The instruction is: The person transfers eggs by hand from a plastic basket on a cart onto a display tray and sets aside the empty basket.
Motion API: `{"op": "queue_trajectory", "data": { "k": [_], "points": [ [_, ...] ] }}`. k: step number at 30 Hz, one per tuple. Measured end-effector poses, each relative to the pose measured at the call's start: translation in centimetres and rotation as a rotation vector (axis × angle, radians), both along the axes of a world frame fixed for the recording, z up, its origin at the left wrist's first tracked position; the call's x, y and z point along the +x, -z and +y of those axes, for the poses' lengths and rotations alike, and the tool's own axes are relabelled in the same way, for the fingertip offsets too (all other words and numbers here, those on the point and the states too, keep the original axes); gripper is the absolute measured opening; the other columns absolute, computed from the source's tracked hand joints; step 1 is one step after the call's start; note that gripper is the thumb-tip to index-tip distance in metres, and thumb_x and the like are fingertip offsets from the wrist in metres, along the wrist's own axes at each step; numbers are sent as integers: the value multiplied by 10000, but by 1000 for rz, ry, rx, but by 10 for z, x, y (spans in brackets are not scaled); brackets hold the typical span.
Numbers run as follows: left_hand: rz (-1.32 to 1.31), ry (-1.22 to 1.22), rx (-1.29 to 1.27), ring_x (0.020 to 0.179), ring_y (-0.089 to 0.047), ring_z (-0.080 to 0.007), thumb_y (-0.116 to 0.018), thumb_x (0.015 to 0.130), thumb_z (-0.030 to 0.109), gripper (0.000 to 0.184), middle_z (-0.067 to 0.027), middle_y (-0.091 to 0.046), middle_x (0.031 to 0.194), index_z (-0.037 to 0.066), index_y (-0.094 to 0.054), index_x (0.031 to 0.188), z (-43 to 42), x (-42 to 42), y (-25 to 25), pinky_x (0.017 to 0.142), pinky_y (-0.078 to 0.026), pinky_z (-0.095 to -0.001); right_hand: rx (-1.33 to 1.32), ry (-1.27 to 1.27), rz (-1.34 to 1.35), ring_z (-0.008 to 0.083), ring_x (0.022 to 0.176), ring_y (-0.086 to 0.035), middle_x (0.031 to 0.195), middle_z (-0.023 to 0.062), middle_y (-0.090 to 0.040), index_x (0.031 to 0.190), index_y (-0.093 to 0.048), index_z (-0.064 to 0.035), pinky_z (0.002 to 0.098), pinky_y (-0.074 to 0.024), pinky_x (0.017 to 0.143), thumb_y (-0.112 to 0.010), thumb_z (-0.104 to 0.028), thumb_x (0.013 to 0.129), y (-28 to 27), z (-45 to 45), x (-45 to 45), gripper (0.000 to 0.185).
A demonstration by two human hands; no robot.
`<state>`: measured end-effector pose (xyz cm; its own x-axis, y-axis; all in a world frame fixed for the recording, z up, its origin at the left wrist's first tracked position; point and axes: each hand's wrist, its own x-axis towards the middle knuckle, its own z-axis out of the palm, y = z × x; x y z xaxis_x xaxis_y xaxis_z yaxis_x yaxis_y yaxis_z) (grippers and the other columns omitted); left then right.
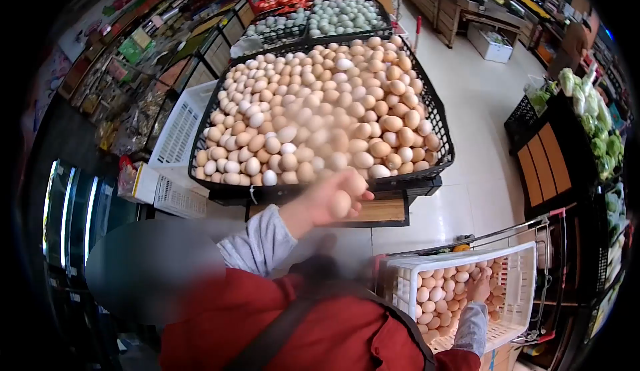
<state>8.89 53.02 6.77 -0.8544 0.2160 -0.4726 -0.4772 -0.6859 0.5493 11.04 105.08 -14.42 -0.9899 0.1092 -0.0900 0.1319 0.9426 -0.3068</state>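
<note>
Two brown eggs (pixel 341 204) rest in my left hand (pixel 320 201), whose fingers curl round them at the front edge of a large black crate (pixel 323 186) heaped with brown and pale eggs (pixel 257 119). At the lower right, my right hand (pixel 478 287) reaches into a white plastic basket (pixel 522 291) that holds many eggs (pixel 437 295). Its fingers touch the eggs near the basket's far side; whether it grips one is too small to tell.
The basket sits in a metal shopping cart (pixel 560 258). Crates of pale greenish eggs (pixel 343 16) stand behind the black crate. White crates (pixel 180 128) are at its left. Vegetables (pixel 590 108) lie on a stand at right. A person (pixel 573 44) stands at the far right.
</note>
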Motion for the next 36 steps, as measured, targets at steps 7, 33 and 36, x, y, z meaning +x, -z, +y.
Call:
{"op": "queue_trajectory", "data": {
  "k": [7, 33, 36],
  "points": [
    [-48, -210, -57, 594, -549, -161, -435, 925, 393, 370, -99, -591, 850, 68, -511, 1084, -81, 28, -56, 466, -460, -255, 47, 6, 29, 365, 881, -585, 1065, 157, -548, 1130, -442, -92, 434, -493, 702, -680, -174, 699, 19, 2, -8, 500],
    [-408, 244, -2229, 999, -604, -318, -637, 708, 337, 437, -168, -638, 1051, 31, -647, 1019, -504, -74, -32, 829, -483, -409, -1070, 386, 633, 161, 922, -536, 1111, 62, -551, 1271, -449, -66, 276, -460, 734, -550, -374, 869, -283, -170, -34, 517],
    [-417, 355, -2227, 1010, -600, -315, -640, 699, 358, 465, -163, -636, 1065, 32, -646, 1031, -512, -85, -31, 835, -480, -412, -1217, 226, 533, 165, 876, -553, 1094, 85, -563, 1308, -424, -89, 265, -474, 672, -511, -286, 865, -289, -236, -81, 492]
  ]
}}
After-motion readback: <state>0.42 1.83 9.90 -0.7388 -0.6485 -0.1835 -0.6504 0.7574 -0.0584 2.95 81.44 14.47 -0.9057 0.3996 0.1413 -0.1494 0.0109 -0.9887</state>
